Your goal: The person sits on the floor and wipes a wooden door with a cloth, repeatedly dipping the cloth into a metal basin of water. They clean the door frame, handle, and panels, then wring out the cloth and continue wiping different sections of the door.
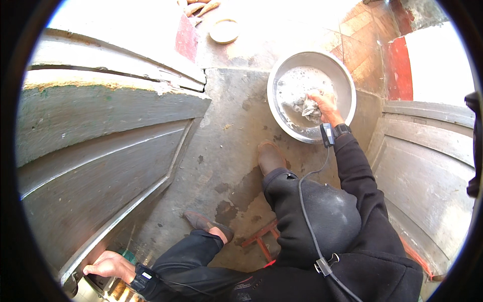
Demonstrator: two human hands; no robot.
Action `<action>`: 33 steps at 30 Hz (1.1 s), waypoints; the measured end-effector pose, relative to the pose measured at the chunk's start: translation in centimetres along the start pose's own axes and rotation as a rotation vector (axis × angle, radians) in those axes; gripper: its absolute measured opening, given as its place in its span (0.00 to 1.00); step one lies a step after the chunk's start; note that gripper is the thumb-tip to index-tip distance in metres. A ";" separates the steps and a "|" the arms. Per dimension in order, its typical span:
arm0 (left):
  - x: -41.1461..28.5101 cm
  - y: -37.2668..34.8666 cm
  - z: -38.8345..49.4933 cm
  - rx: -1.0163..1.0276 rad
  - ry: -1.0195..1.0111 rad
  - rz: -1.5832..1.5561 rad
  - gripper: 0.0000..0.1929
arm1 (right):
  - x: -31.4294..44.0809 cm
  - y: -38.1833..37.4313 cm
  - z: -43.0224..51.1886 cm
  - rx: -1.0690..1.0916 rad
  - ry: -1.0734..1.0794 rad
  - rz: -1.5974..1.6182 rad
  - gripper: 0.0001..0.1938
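Note:
My right hand (325, 105) holds a crumpled wet grey cloth (311, 109) inside a large round metal basin (351, 102). Suds and cloudy water (298, 85) cover the basin's bottom. Far to the lower left, my left hand (109, 265) is at the edge of a grey wooden door (109, 158), with the thumb in front and the other fingers partly hidden behind it. Each wrist wears a dark strap with a small device, and a cable runs from the right one.
A red stool frame (260, 239) stands beneath me, between my legs. A second wooden door (426, 162) is on the right. Beyond the threshold are a small round bowl (224, 31) and several long brownish roots or tubers (196, 8). The concrete floor (215, 151) has wet patches.

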State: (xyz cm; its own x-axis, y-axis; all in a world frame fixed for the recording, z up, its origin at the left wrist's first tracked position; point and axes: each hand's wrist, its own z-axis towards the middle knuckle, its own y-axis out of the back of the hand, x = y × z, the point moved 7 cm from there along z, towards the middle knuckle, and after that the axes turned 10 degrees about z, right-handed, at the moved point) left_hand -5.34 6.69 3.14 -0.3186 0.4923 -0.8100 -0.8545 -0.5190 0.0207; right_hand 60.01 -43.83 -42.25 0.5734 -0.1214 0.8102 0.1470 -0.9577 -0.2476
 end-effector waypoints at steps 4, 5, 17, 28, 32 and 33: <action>-0.7 -0.2 -0.8 -0.044 -0.012 0.001 0.23 | 0.6 -0.3 0.0 -0.032 0.067 -0.043 0.12; -1.0 -0.3 -0.9 -0.037 -0.037 0.019 0.22 | 0.9 -0.1 -0.1 -0.054 0.101 -0.064 0.12; -2.7 -1.4 -2.1 0.045 -0.121 0.189 0.34 | -0.1 2.4 2.3 -0.156 0.081 -0.137 0.24; -3.4 -2.1 -3.1 -0.050 -0.088 0.064 0.19 | 1.4 -3.8 -3.2 0.040 0.484 -1.552 0.46; -3.2 -2.1 -2.8 -0.035 -0.070 0.059 0.21 | -2.0 -5.5 -4.0 0.256 0.479 -1.739 0.37; -3.0 -2.1 -2.6 -0.021 -0.068 0.067 0.21 | -2.5 -5.1 -3.7 0.257 0.426 -1.728 0.34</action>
State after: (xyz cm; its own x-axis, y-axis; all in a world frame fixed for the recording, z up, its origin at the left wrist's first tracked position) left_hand -1.52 4.43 4.01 -0.4025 0.5021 -0.7654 -0.8218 -0.5665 0.0606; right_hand 54.86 -39.58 -41.07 -0.5684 0.7767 0.2715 0.4250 -0.0053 0.9052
